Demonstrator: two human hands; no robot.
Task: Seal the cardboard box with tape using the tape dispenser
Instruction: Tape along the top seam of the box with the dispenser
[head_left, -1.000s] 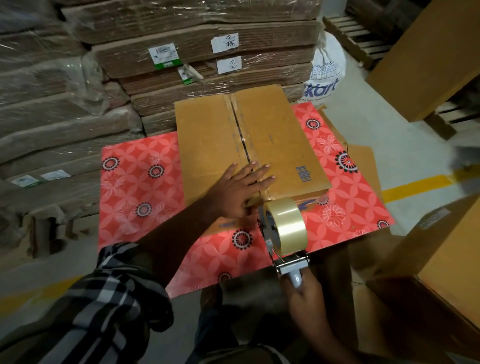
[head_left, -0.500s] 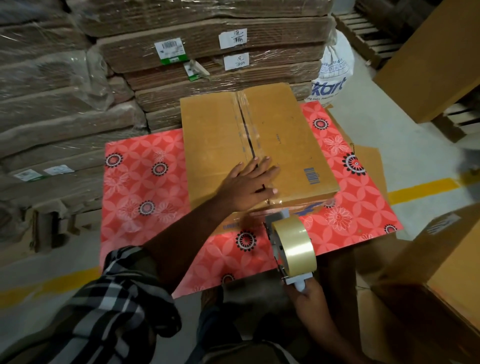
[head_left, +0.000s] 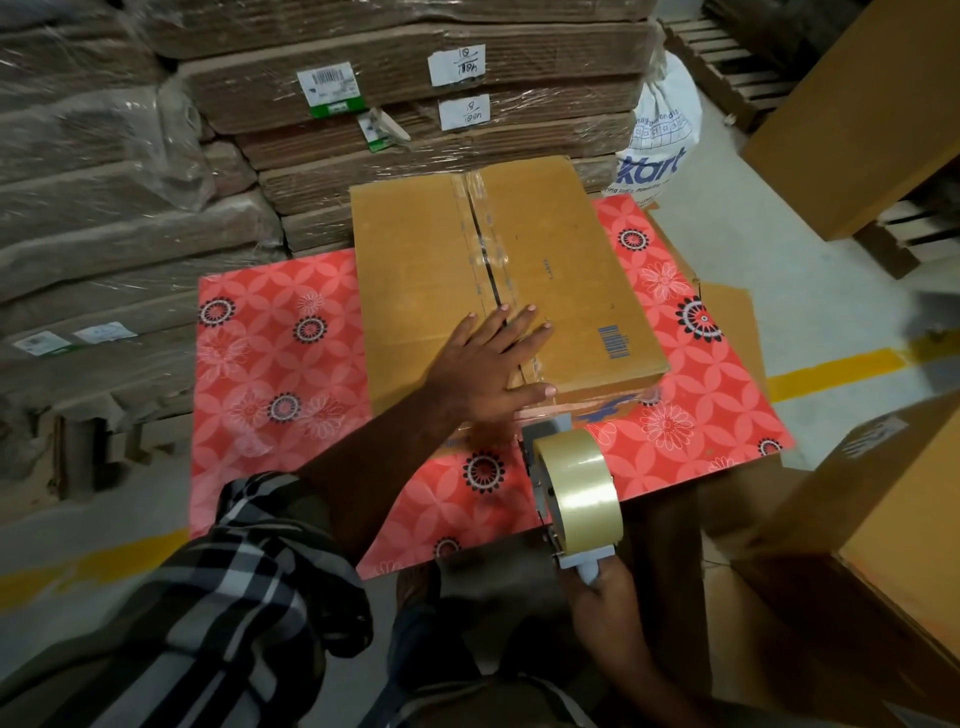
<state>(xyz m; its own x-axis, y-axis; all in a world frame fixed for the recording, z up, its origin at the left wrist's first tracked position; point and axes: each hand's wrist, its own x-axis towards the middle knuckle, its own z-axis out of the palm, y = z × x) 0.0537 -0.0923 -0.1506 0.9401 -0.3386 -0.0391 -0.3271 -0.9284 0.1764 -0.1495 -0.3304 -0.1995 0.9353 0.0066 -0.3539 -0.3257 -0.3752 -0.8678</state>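
- Cardboard box (head_left: 498, 280) sits at frame centre; left hand (head_left: 485, 371) presses flat, fingers spread, over its seam.
- Right hand (head_left: 602, 597) grips tape dispenser (head_left: 571, 493) at lower right.
- Risk: the tape may wrinkle or tear unevenly if pulled askew.

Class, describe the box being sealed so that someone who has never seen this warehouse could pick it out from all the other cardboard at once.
Find the red flowered table top. The cardboard box is the only carton lying on it, in front of the plastic-wrapped stacks of flat cardboard. Unlike its neighbours, it has clear tape along its centre seam, a left hand pressed flat on top and a blue barcode near its right edge.
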